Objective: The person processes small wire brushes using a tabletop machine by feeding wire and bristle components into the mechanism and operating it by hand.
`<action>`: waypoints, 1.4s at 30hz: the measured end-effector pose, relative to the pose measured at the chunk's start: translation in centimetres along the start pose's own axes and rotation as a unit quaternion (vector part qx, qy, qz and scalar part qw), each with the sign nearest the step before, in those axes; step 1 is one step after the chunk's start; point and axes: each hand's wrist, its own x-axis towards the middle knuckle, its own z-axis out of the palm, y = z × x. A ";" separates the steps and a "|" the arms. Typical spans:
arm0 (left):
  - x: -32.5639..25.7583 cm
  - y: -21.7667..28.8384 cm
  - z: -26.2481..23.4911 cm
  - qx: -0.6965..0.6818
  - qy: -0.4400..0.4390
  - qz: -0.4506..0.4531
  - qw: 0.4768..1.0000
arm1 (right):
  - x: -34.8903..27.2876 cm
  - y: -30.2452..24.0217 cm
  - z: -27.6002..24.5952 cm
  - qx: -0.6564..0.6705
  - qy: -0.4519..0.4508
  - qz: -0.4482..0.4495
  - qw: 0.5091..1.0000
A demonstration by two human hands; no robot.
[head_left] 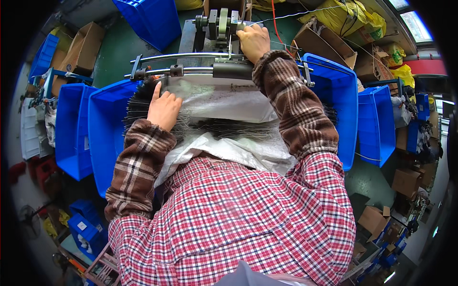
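Observation:
My left hand (164,108) is raised below the left part of a metal rail (191,71), index finger stretched up and the other fingers loosely bent. I see nothing held in it. Beside it, a bunch of thin dark wires (137,102) spreads out on the left. Farther forward, my right hand (254,42) is closed at the right side of a small bench machine (223,26) with wheels. What its fingers grip is hidden. More thin wires (234,128) lie across a whitish plastic sheet (224,102) in front of me.
Blue bins stand close on both sides, one at the left (107,124) and one at the right (341,114). Another blue bin (150,21) is beyond the rail. Cardboard boxes (327,43) and yellow bags (353,19) lie at the far right. A red cable (275,21) runs behind the machine.

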 end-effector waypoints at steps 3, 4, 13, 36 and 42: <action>-0.5 0.5 -0.9 0.057 -0.042 -0.034 0.997 | 0.0 0.0 0.3 0.002 0.008 -0.009 1.000; -0.7 0.7 -1.0 0.057 -0.043 -0.034 0.997 | 0.1 0.0 0.4 0.003 0.010 -0.010 1.000; -2.7 -0.5 -2.5 0.053 -0.026 -0.129 0.990 | 0.1 0.4 1.4 0.025 0.027 -0.016 0.999; -9.5 -6.5 -11.4 -0.358 0.201 -0.224 0.884 | -2.7 -2.1 -1.4 -0.016 -0.005 0.096 0.995; -11.5 -8.0 -12.7 -0.432 0.211 -0.250 0.841 | -0.6 -5.3 -0.6 0.001 0.000 0.056 0.998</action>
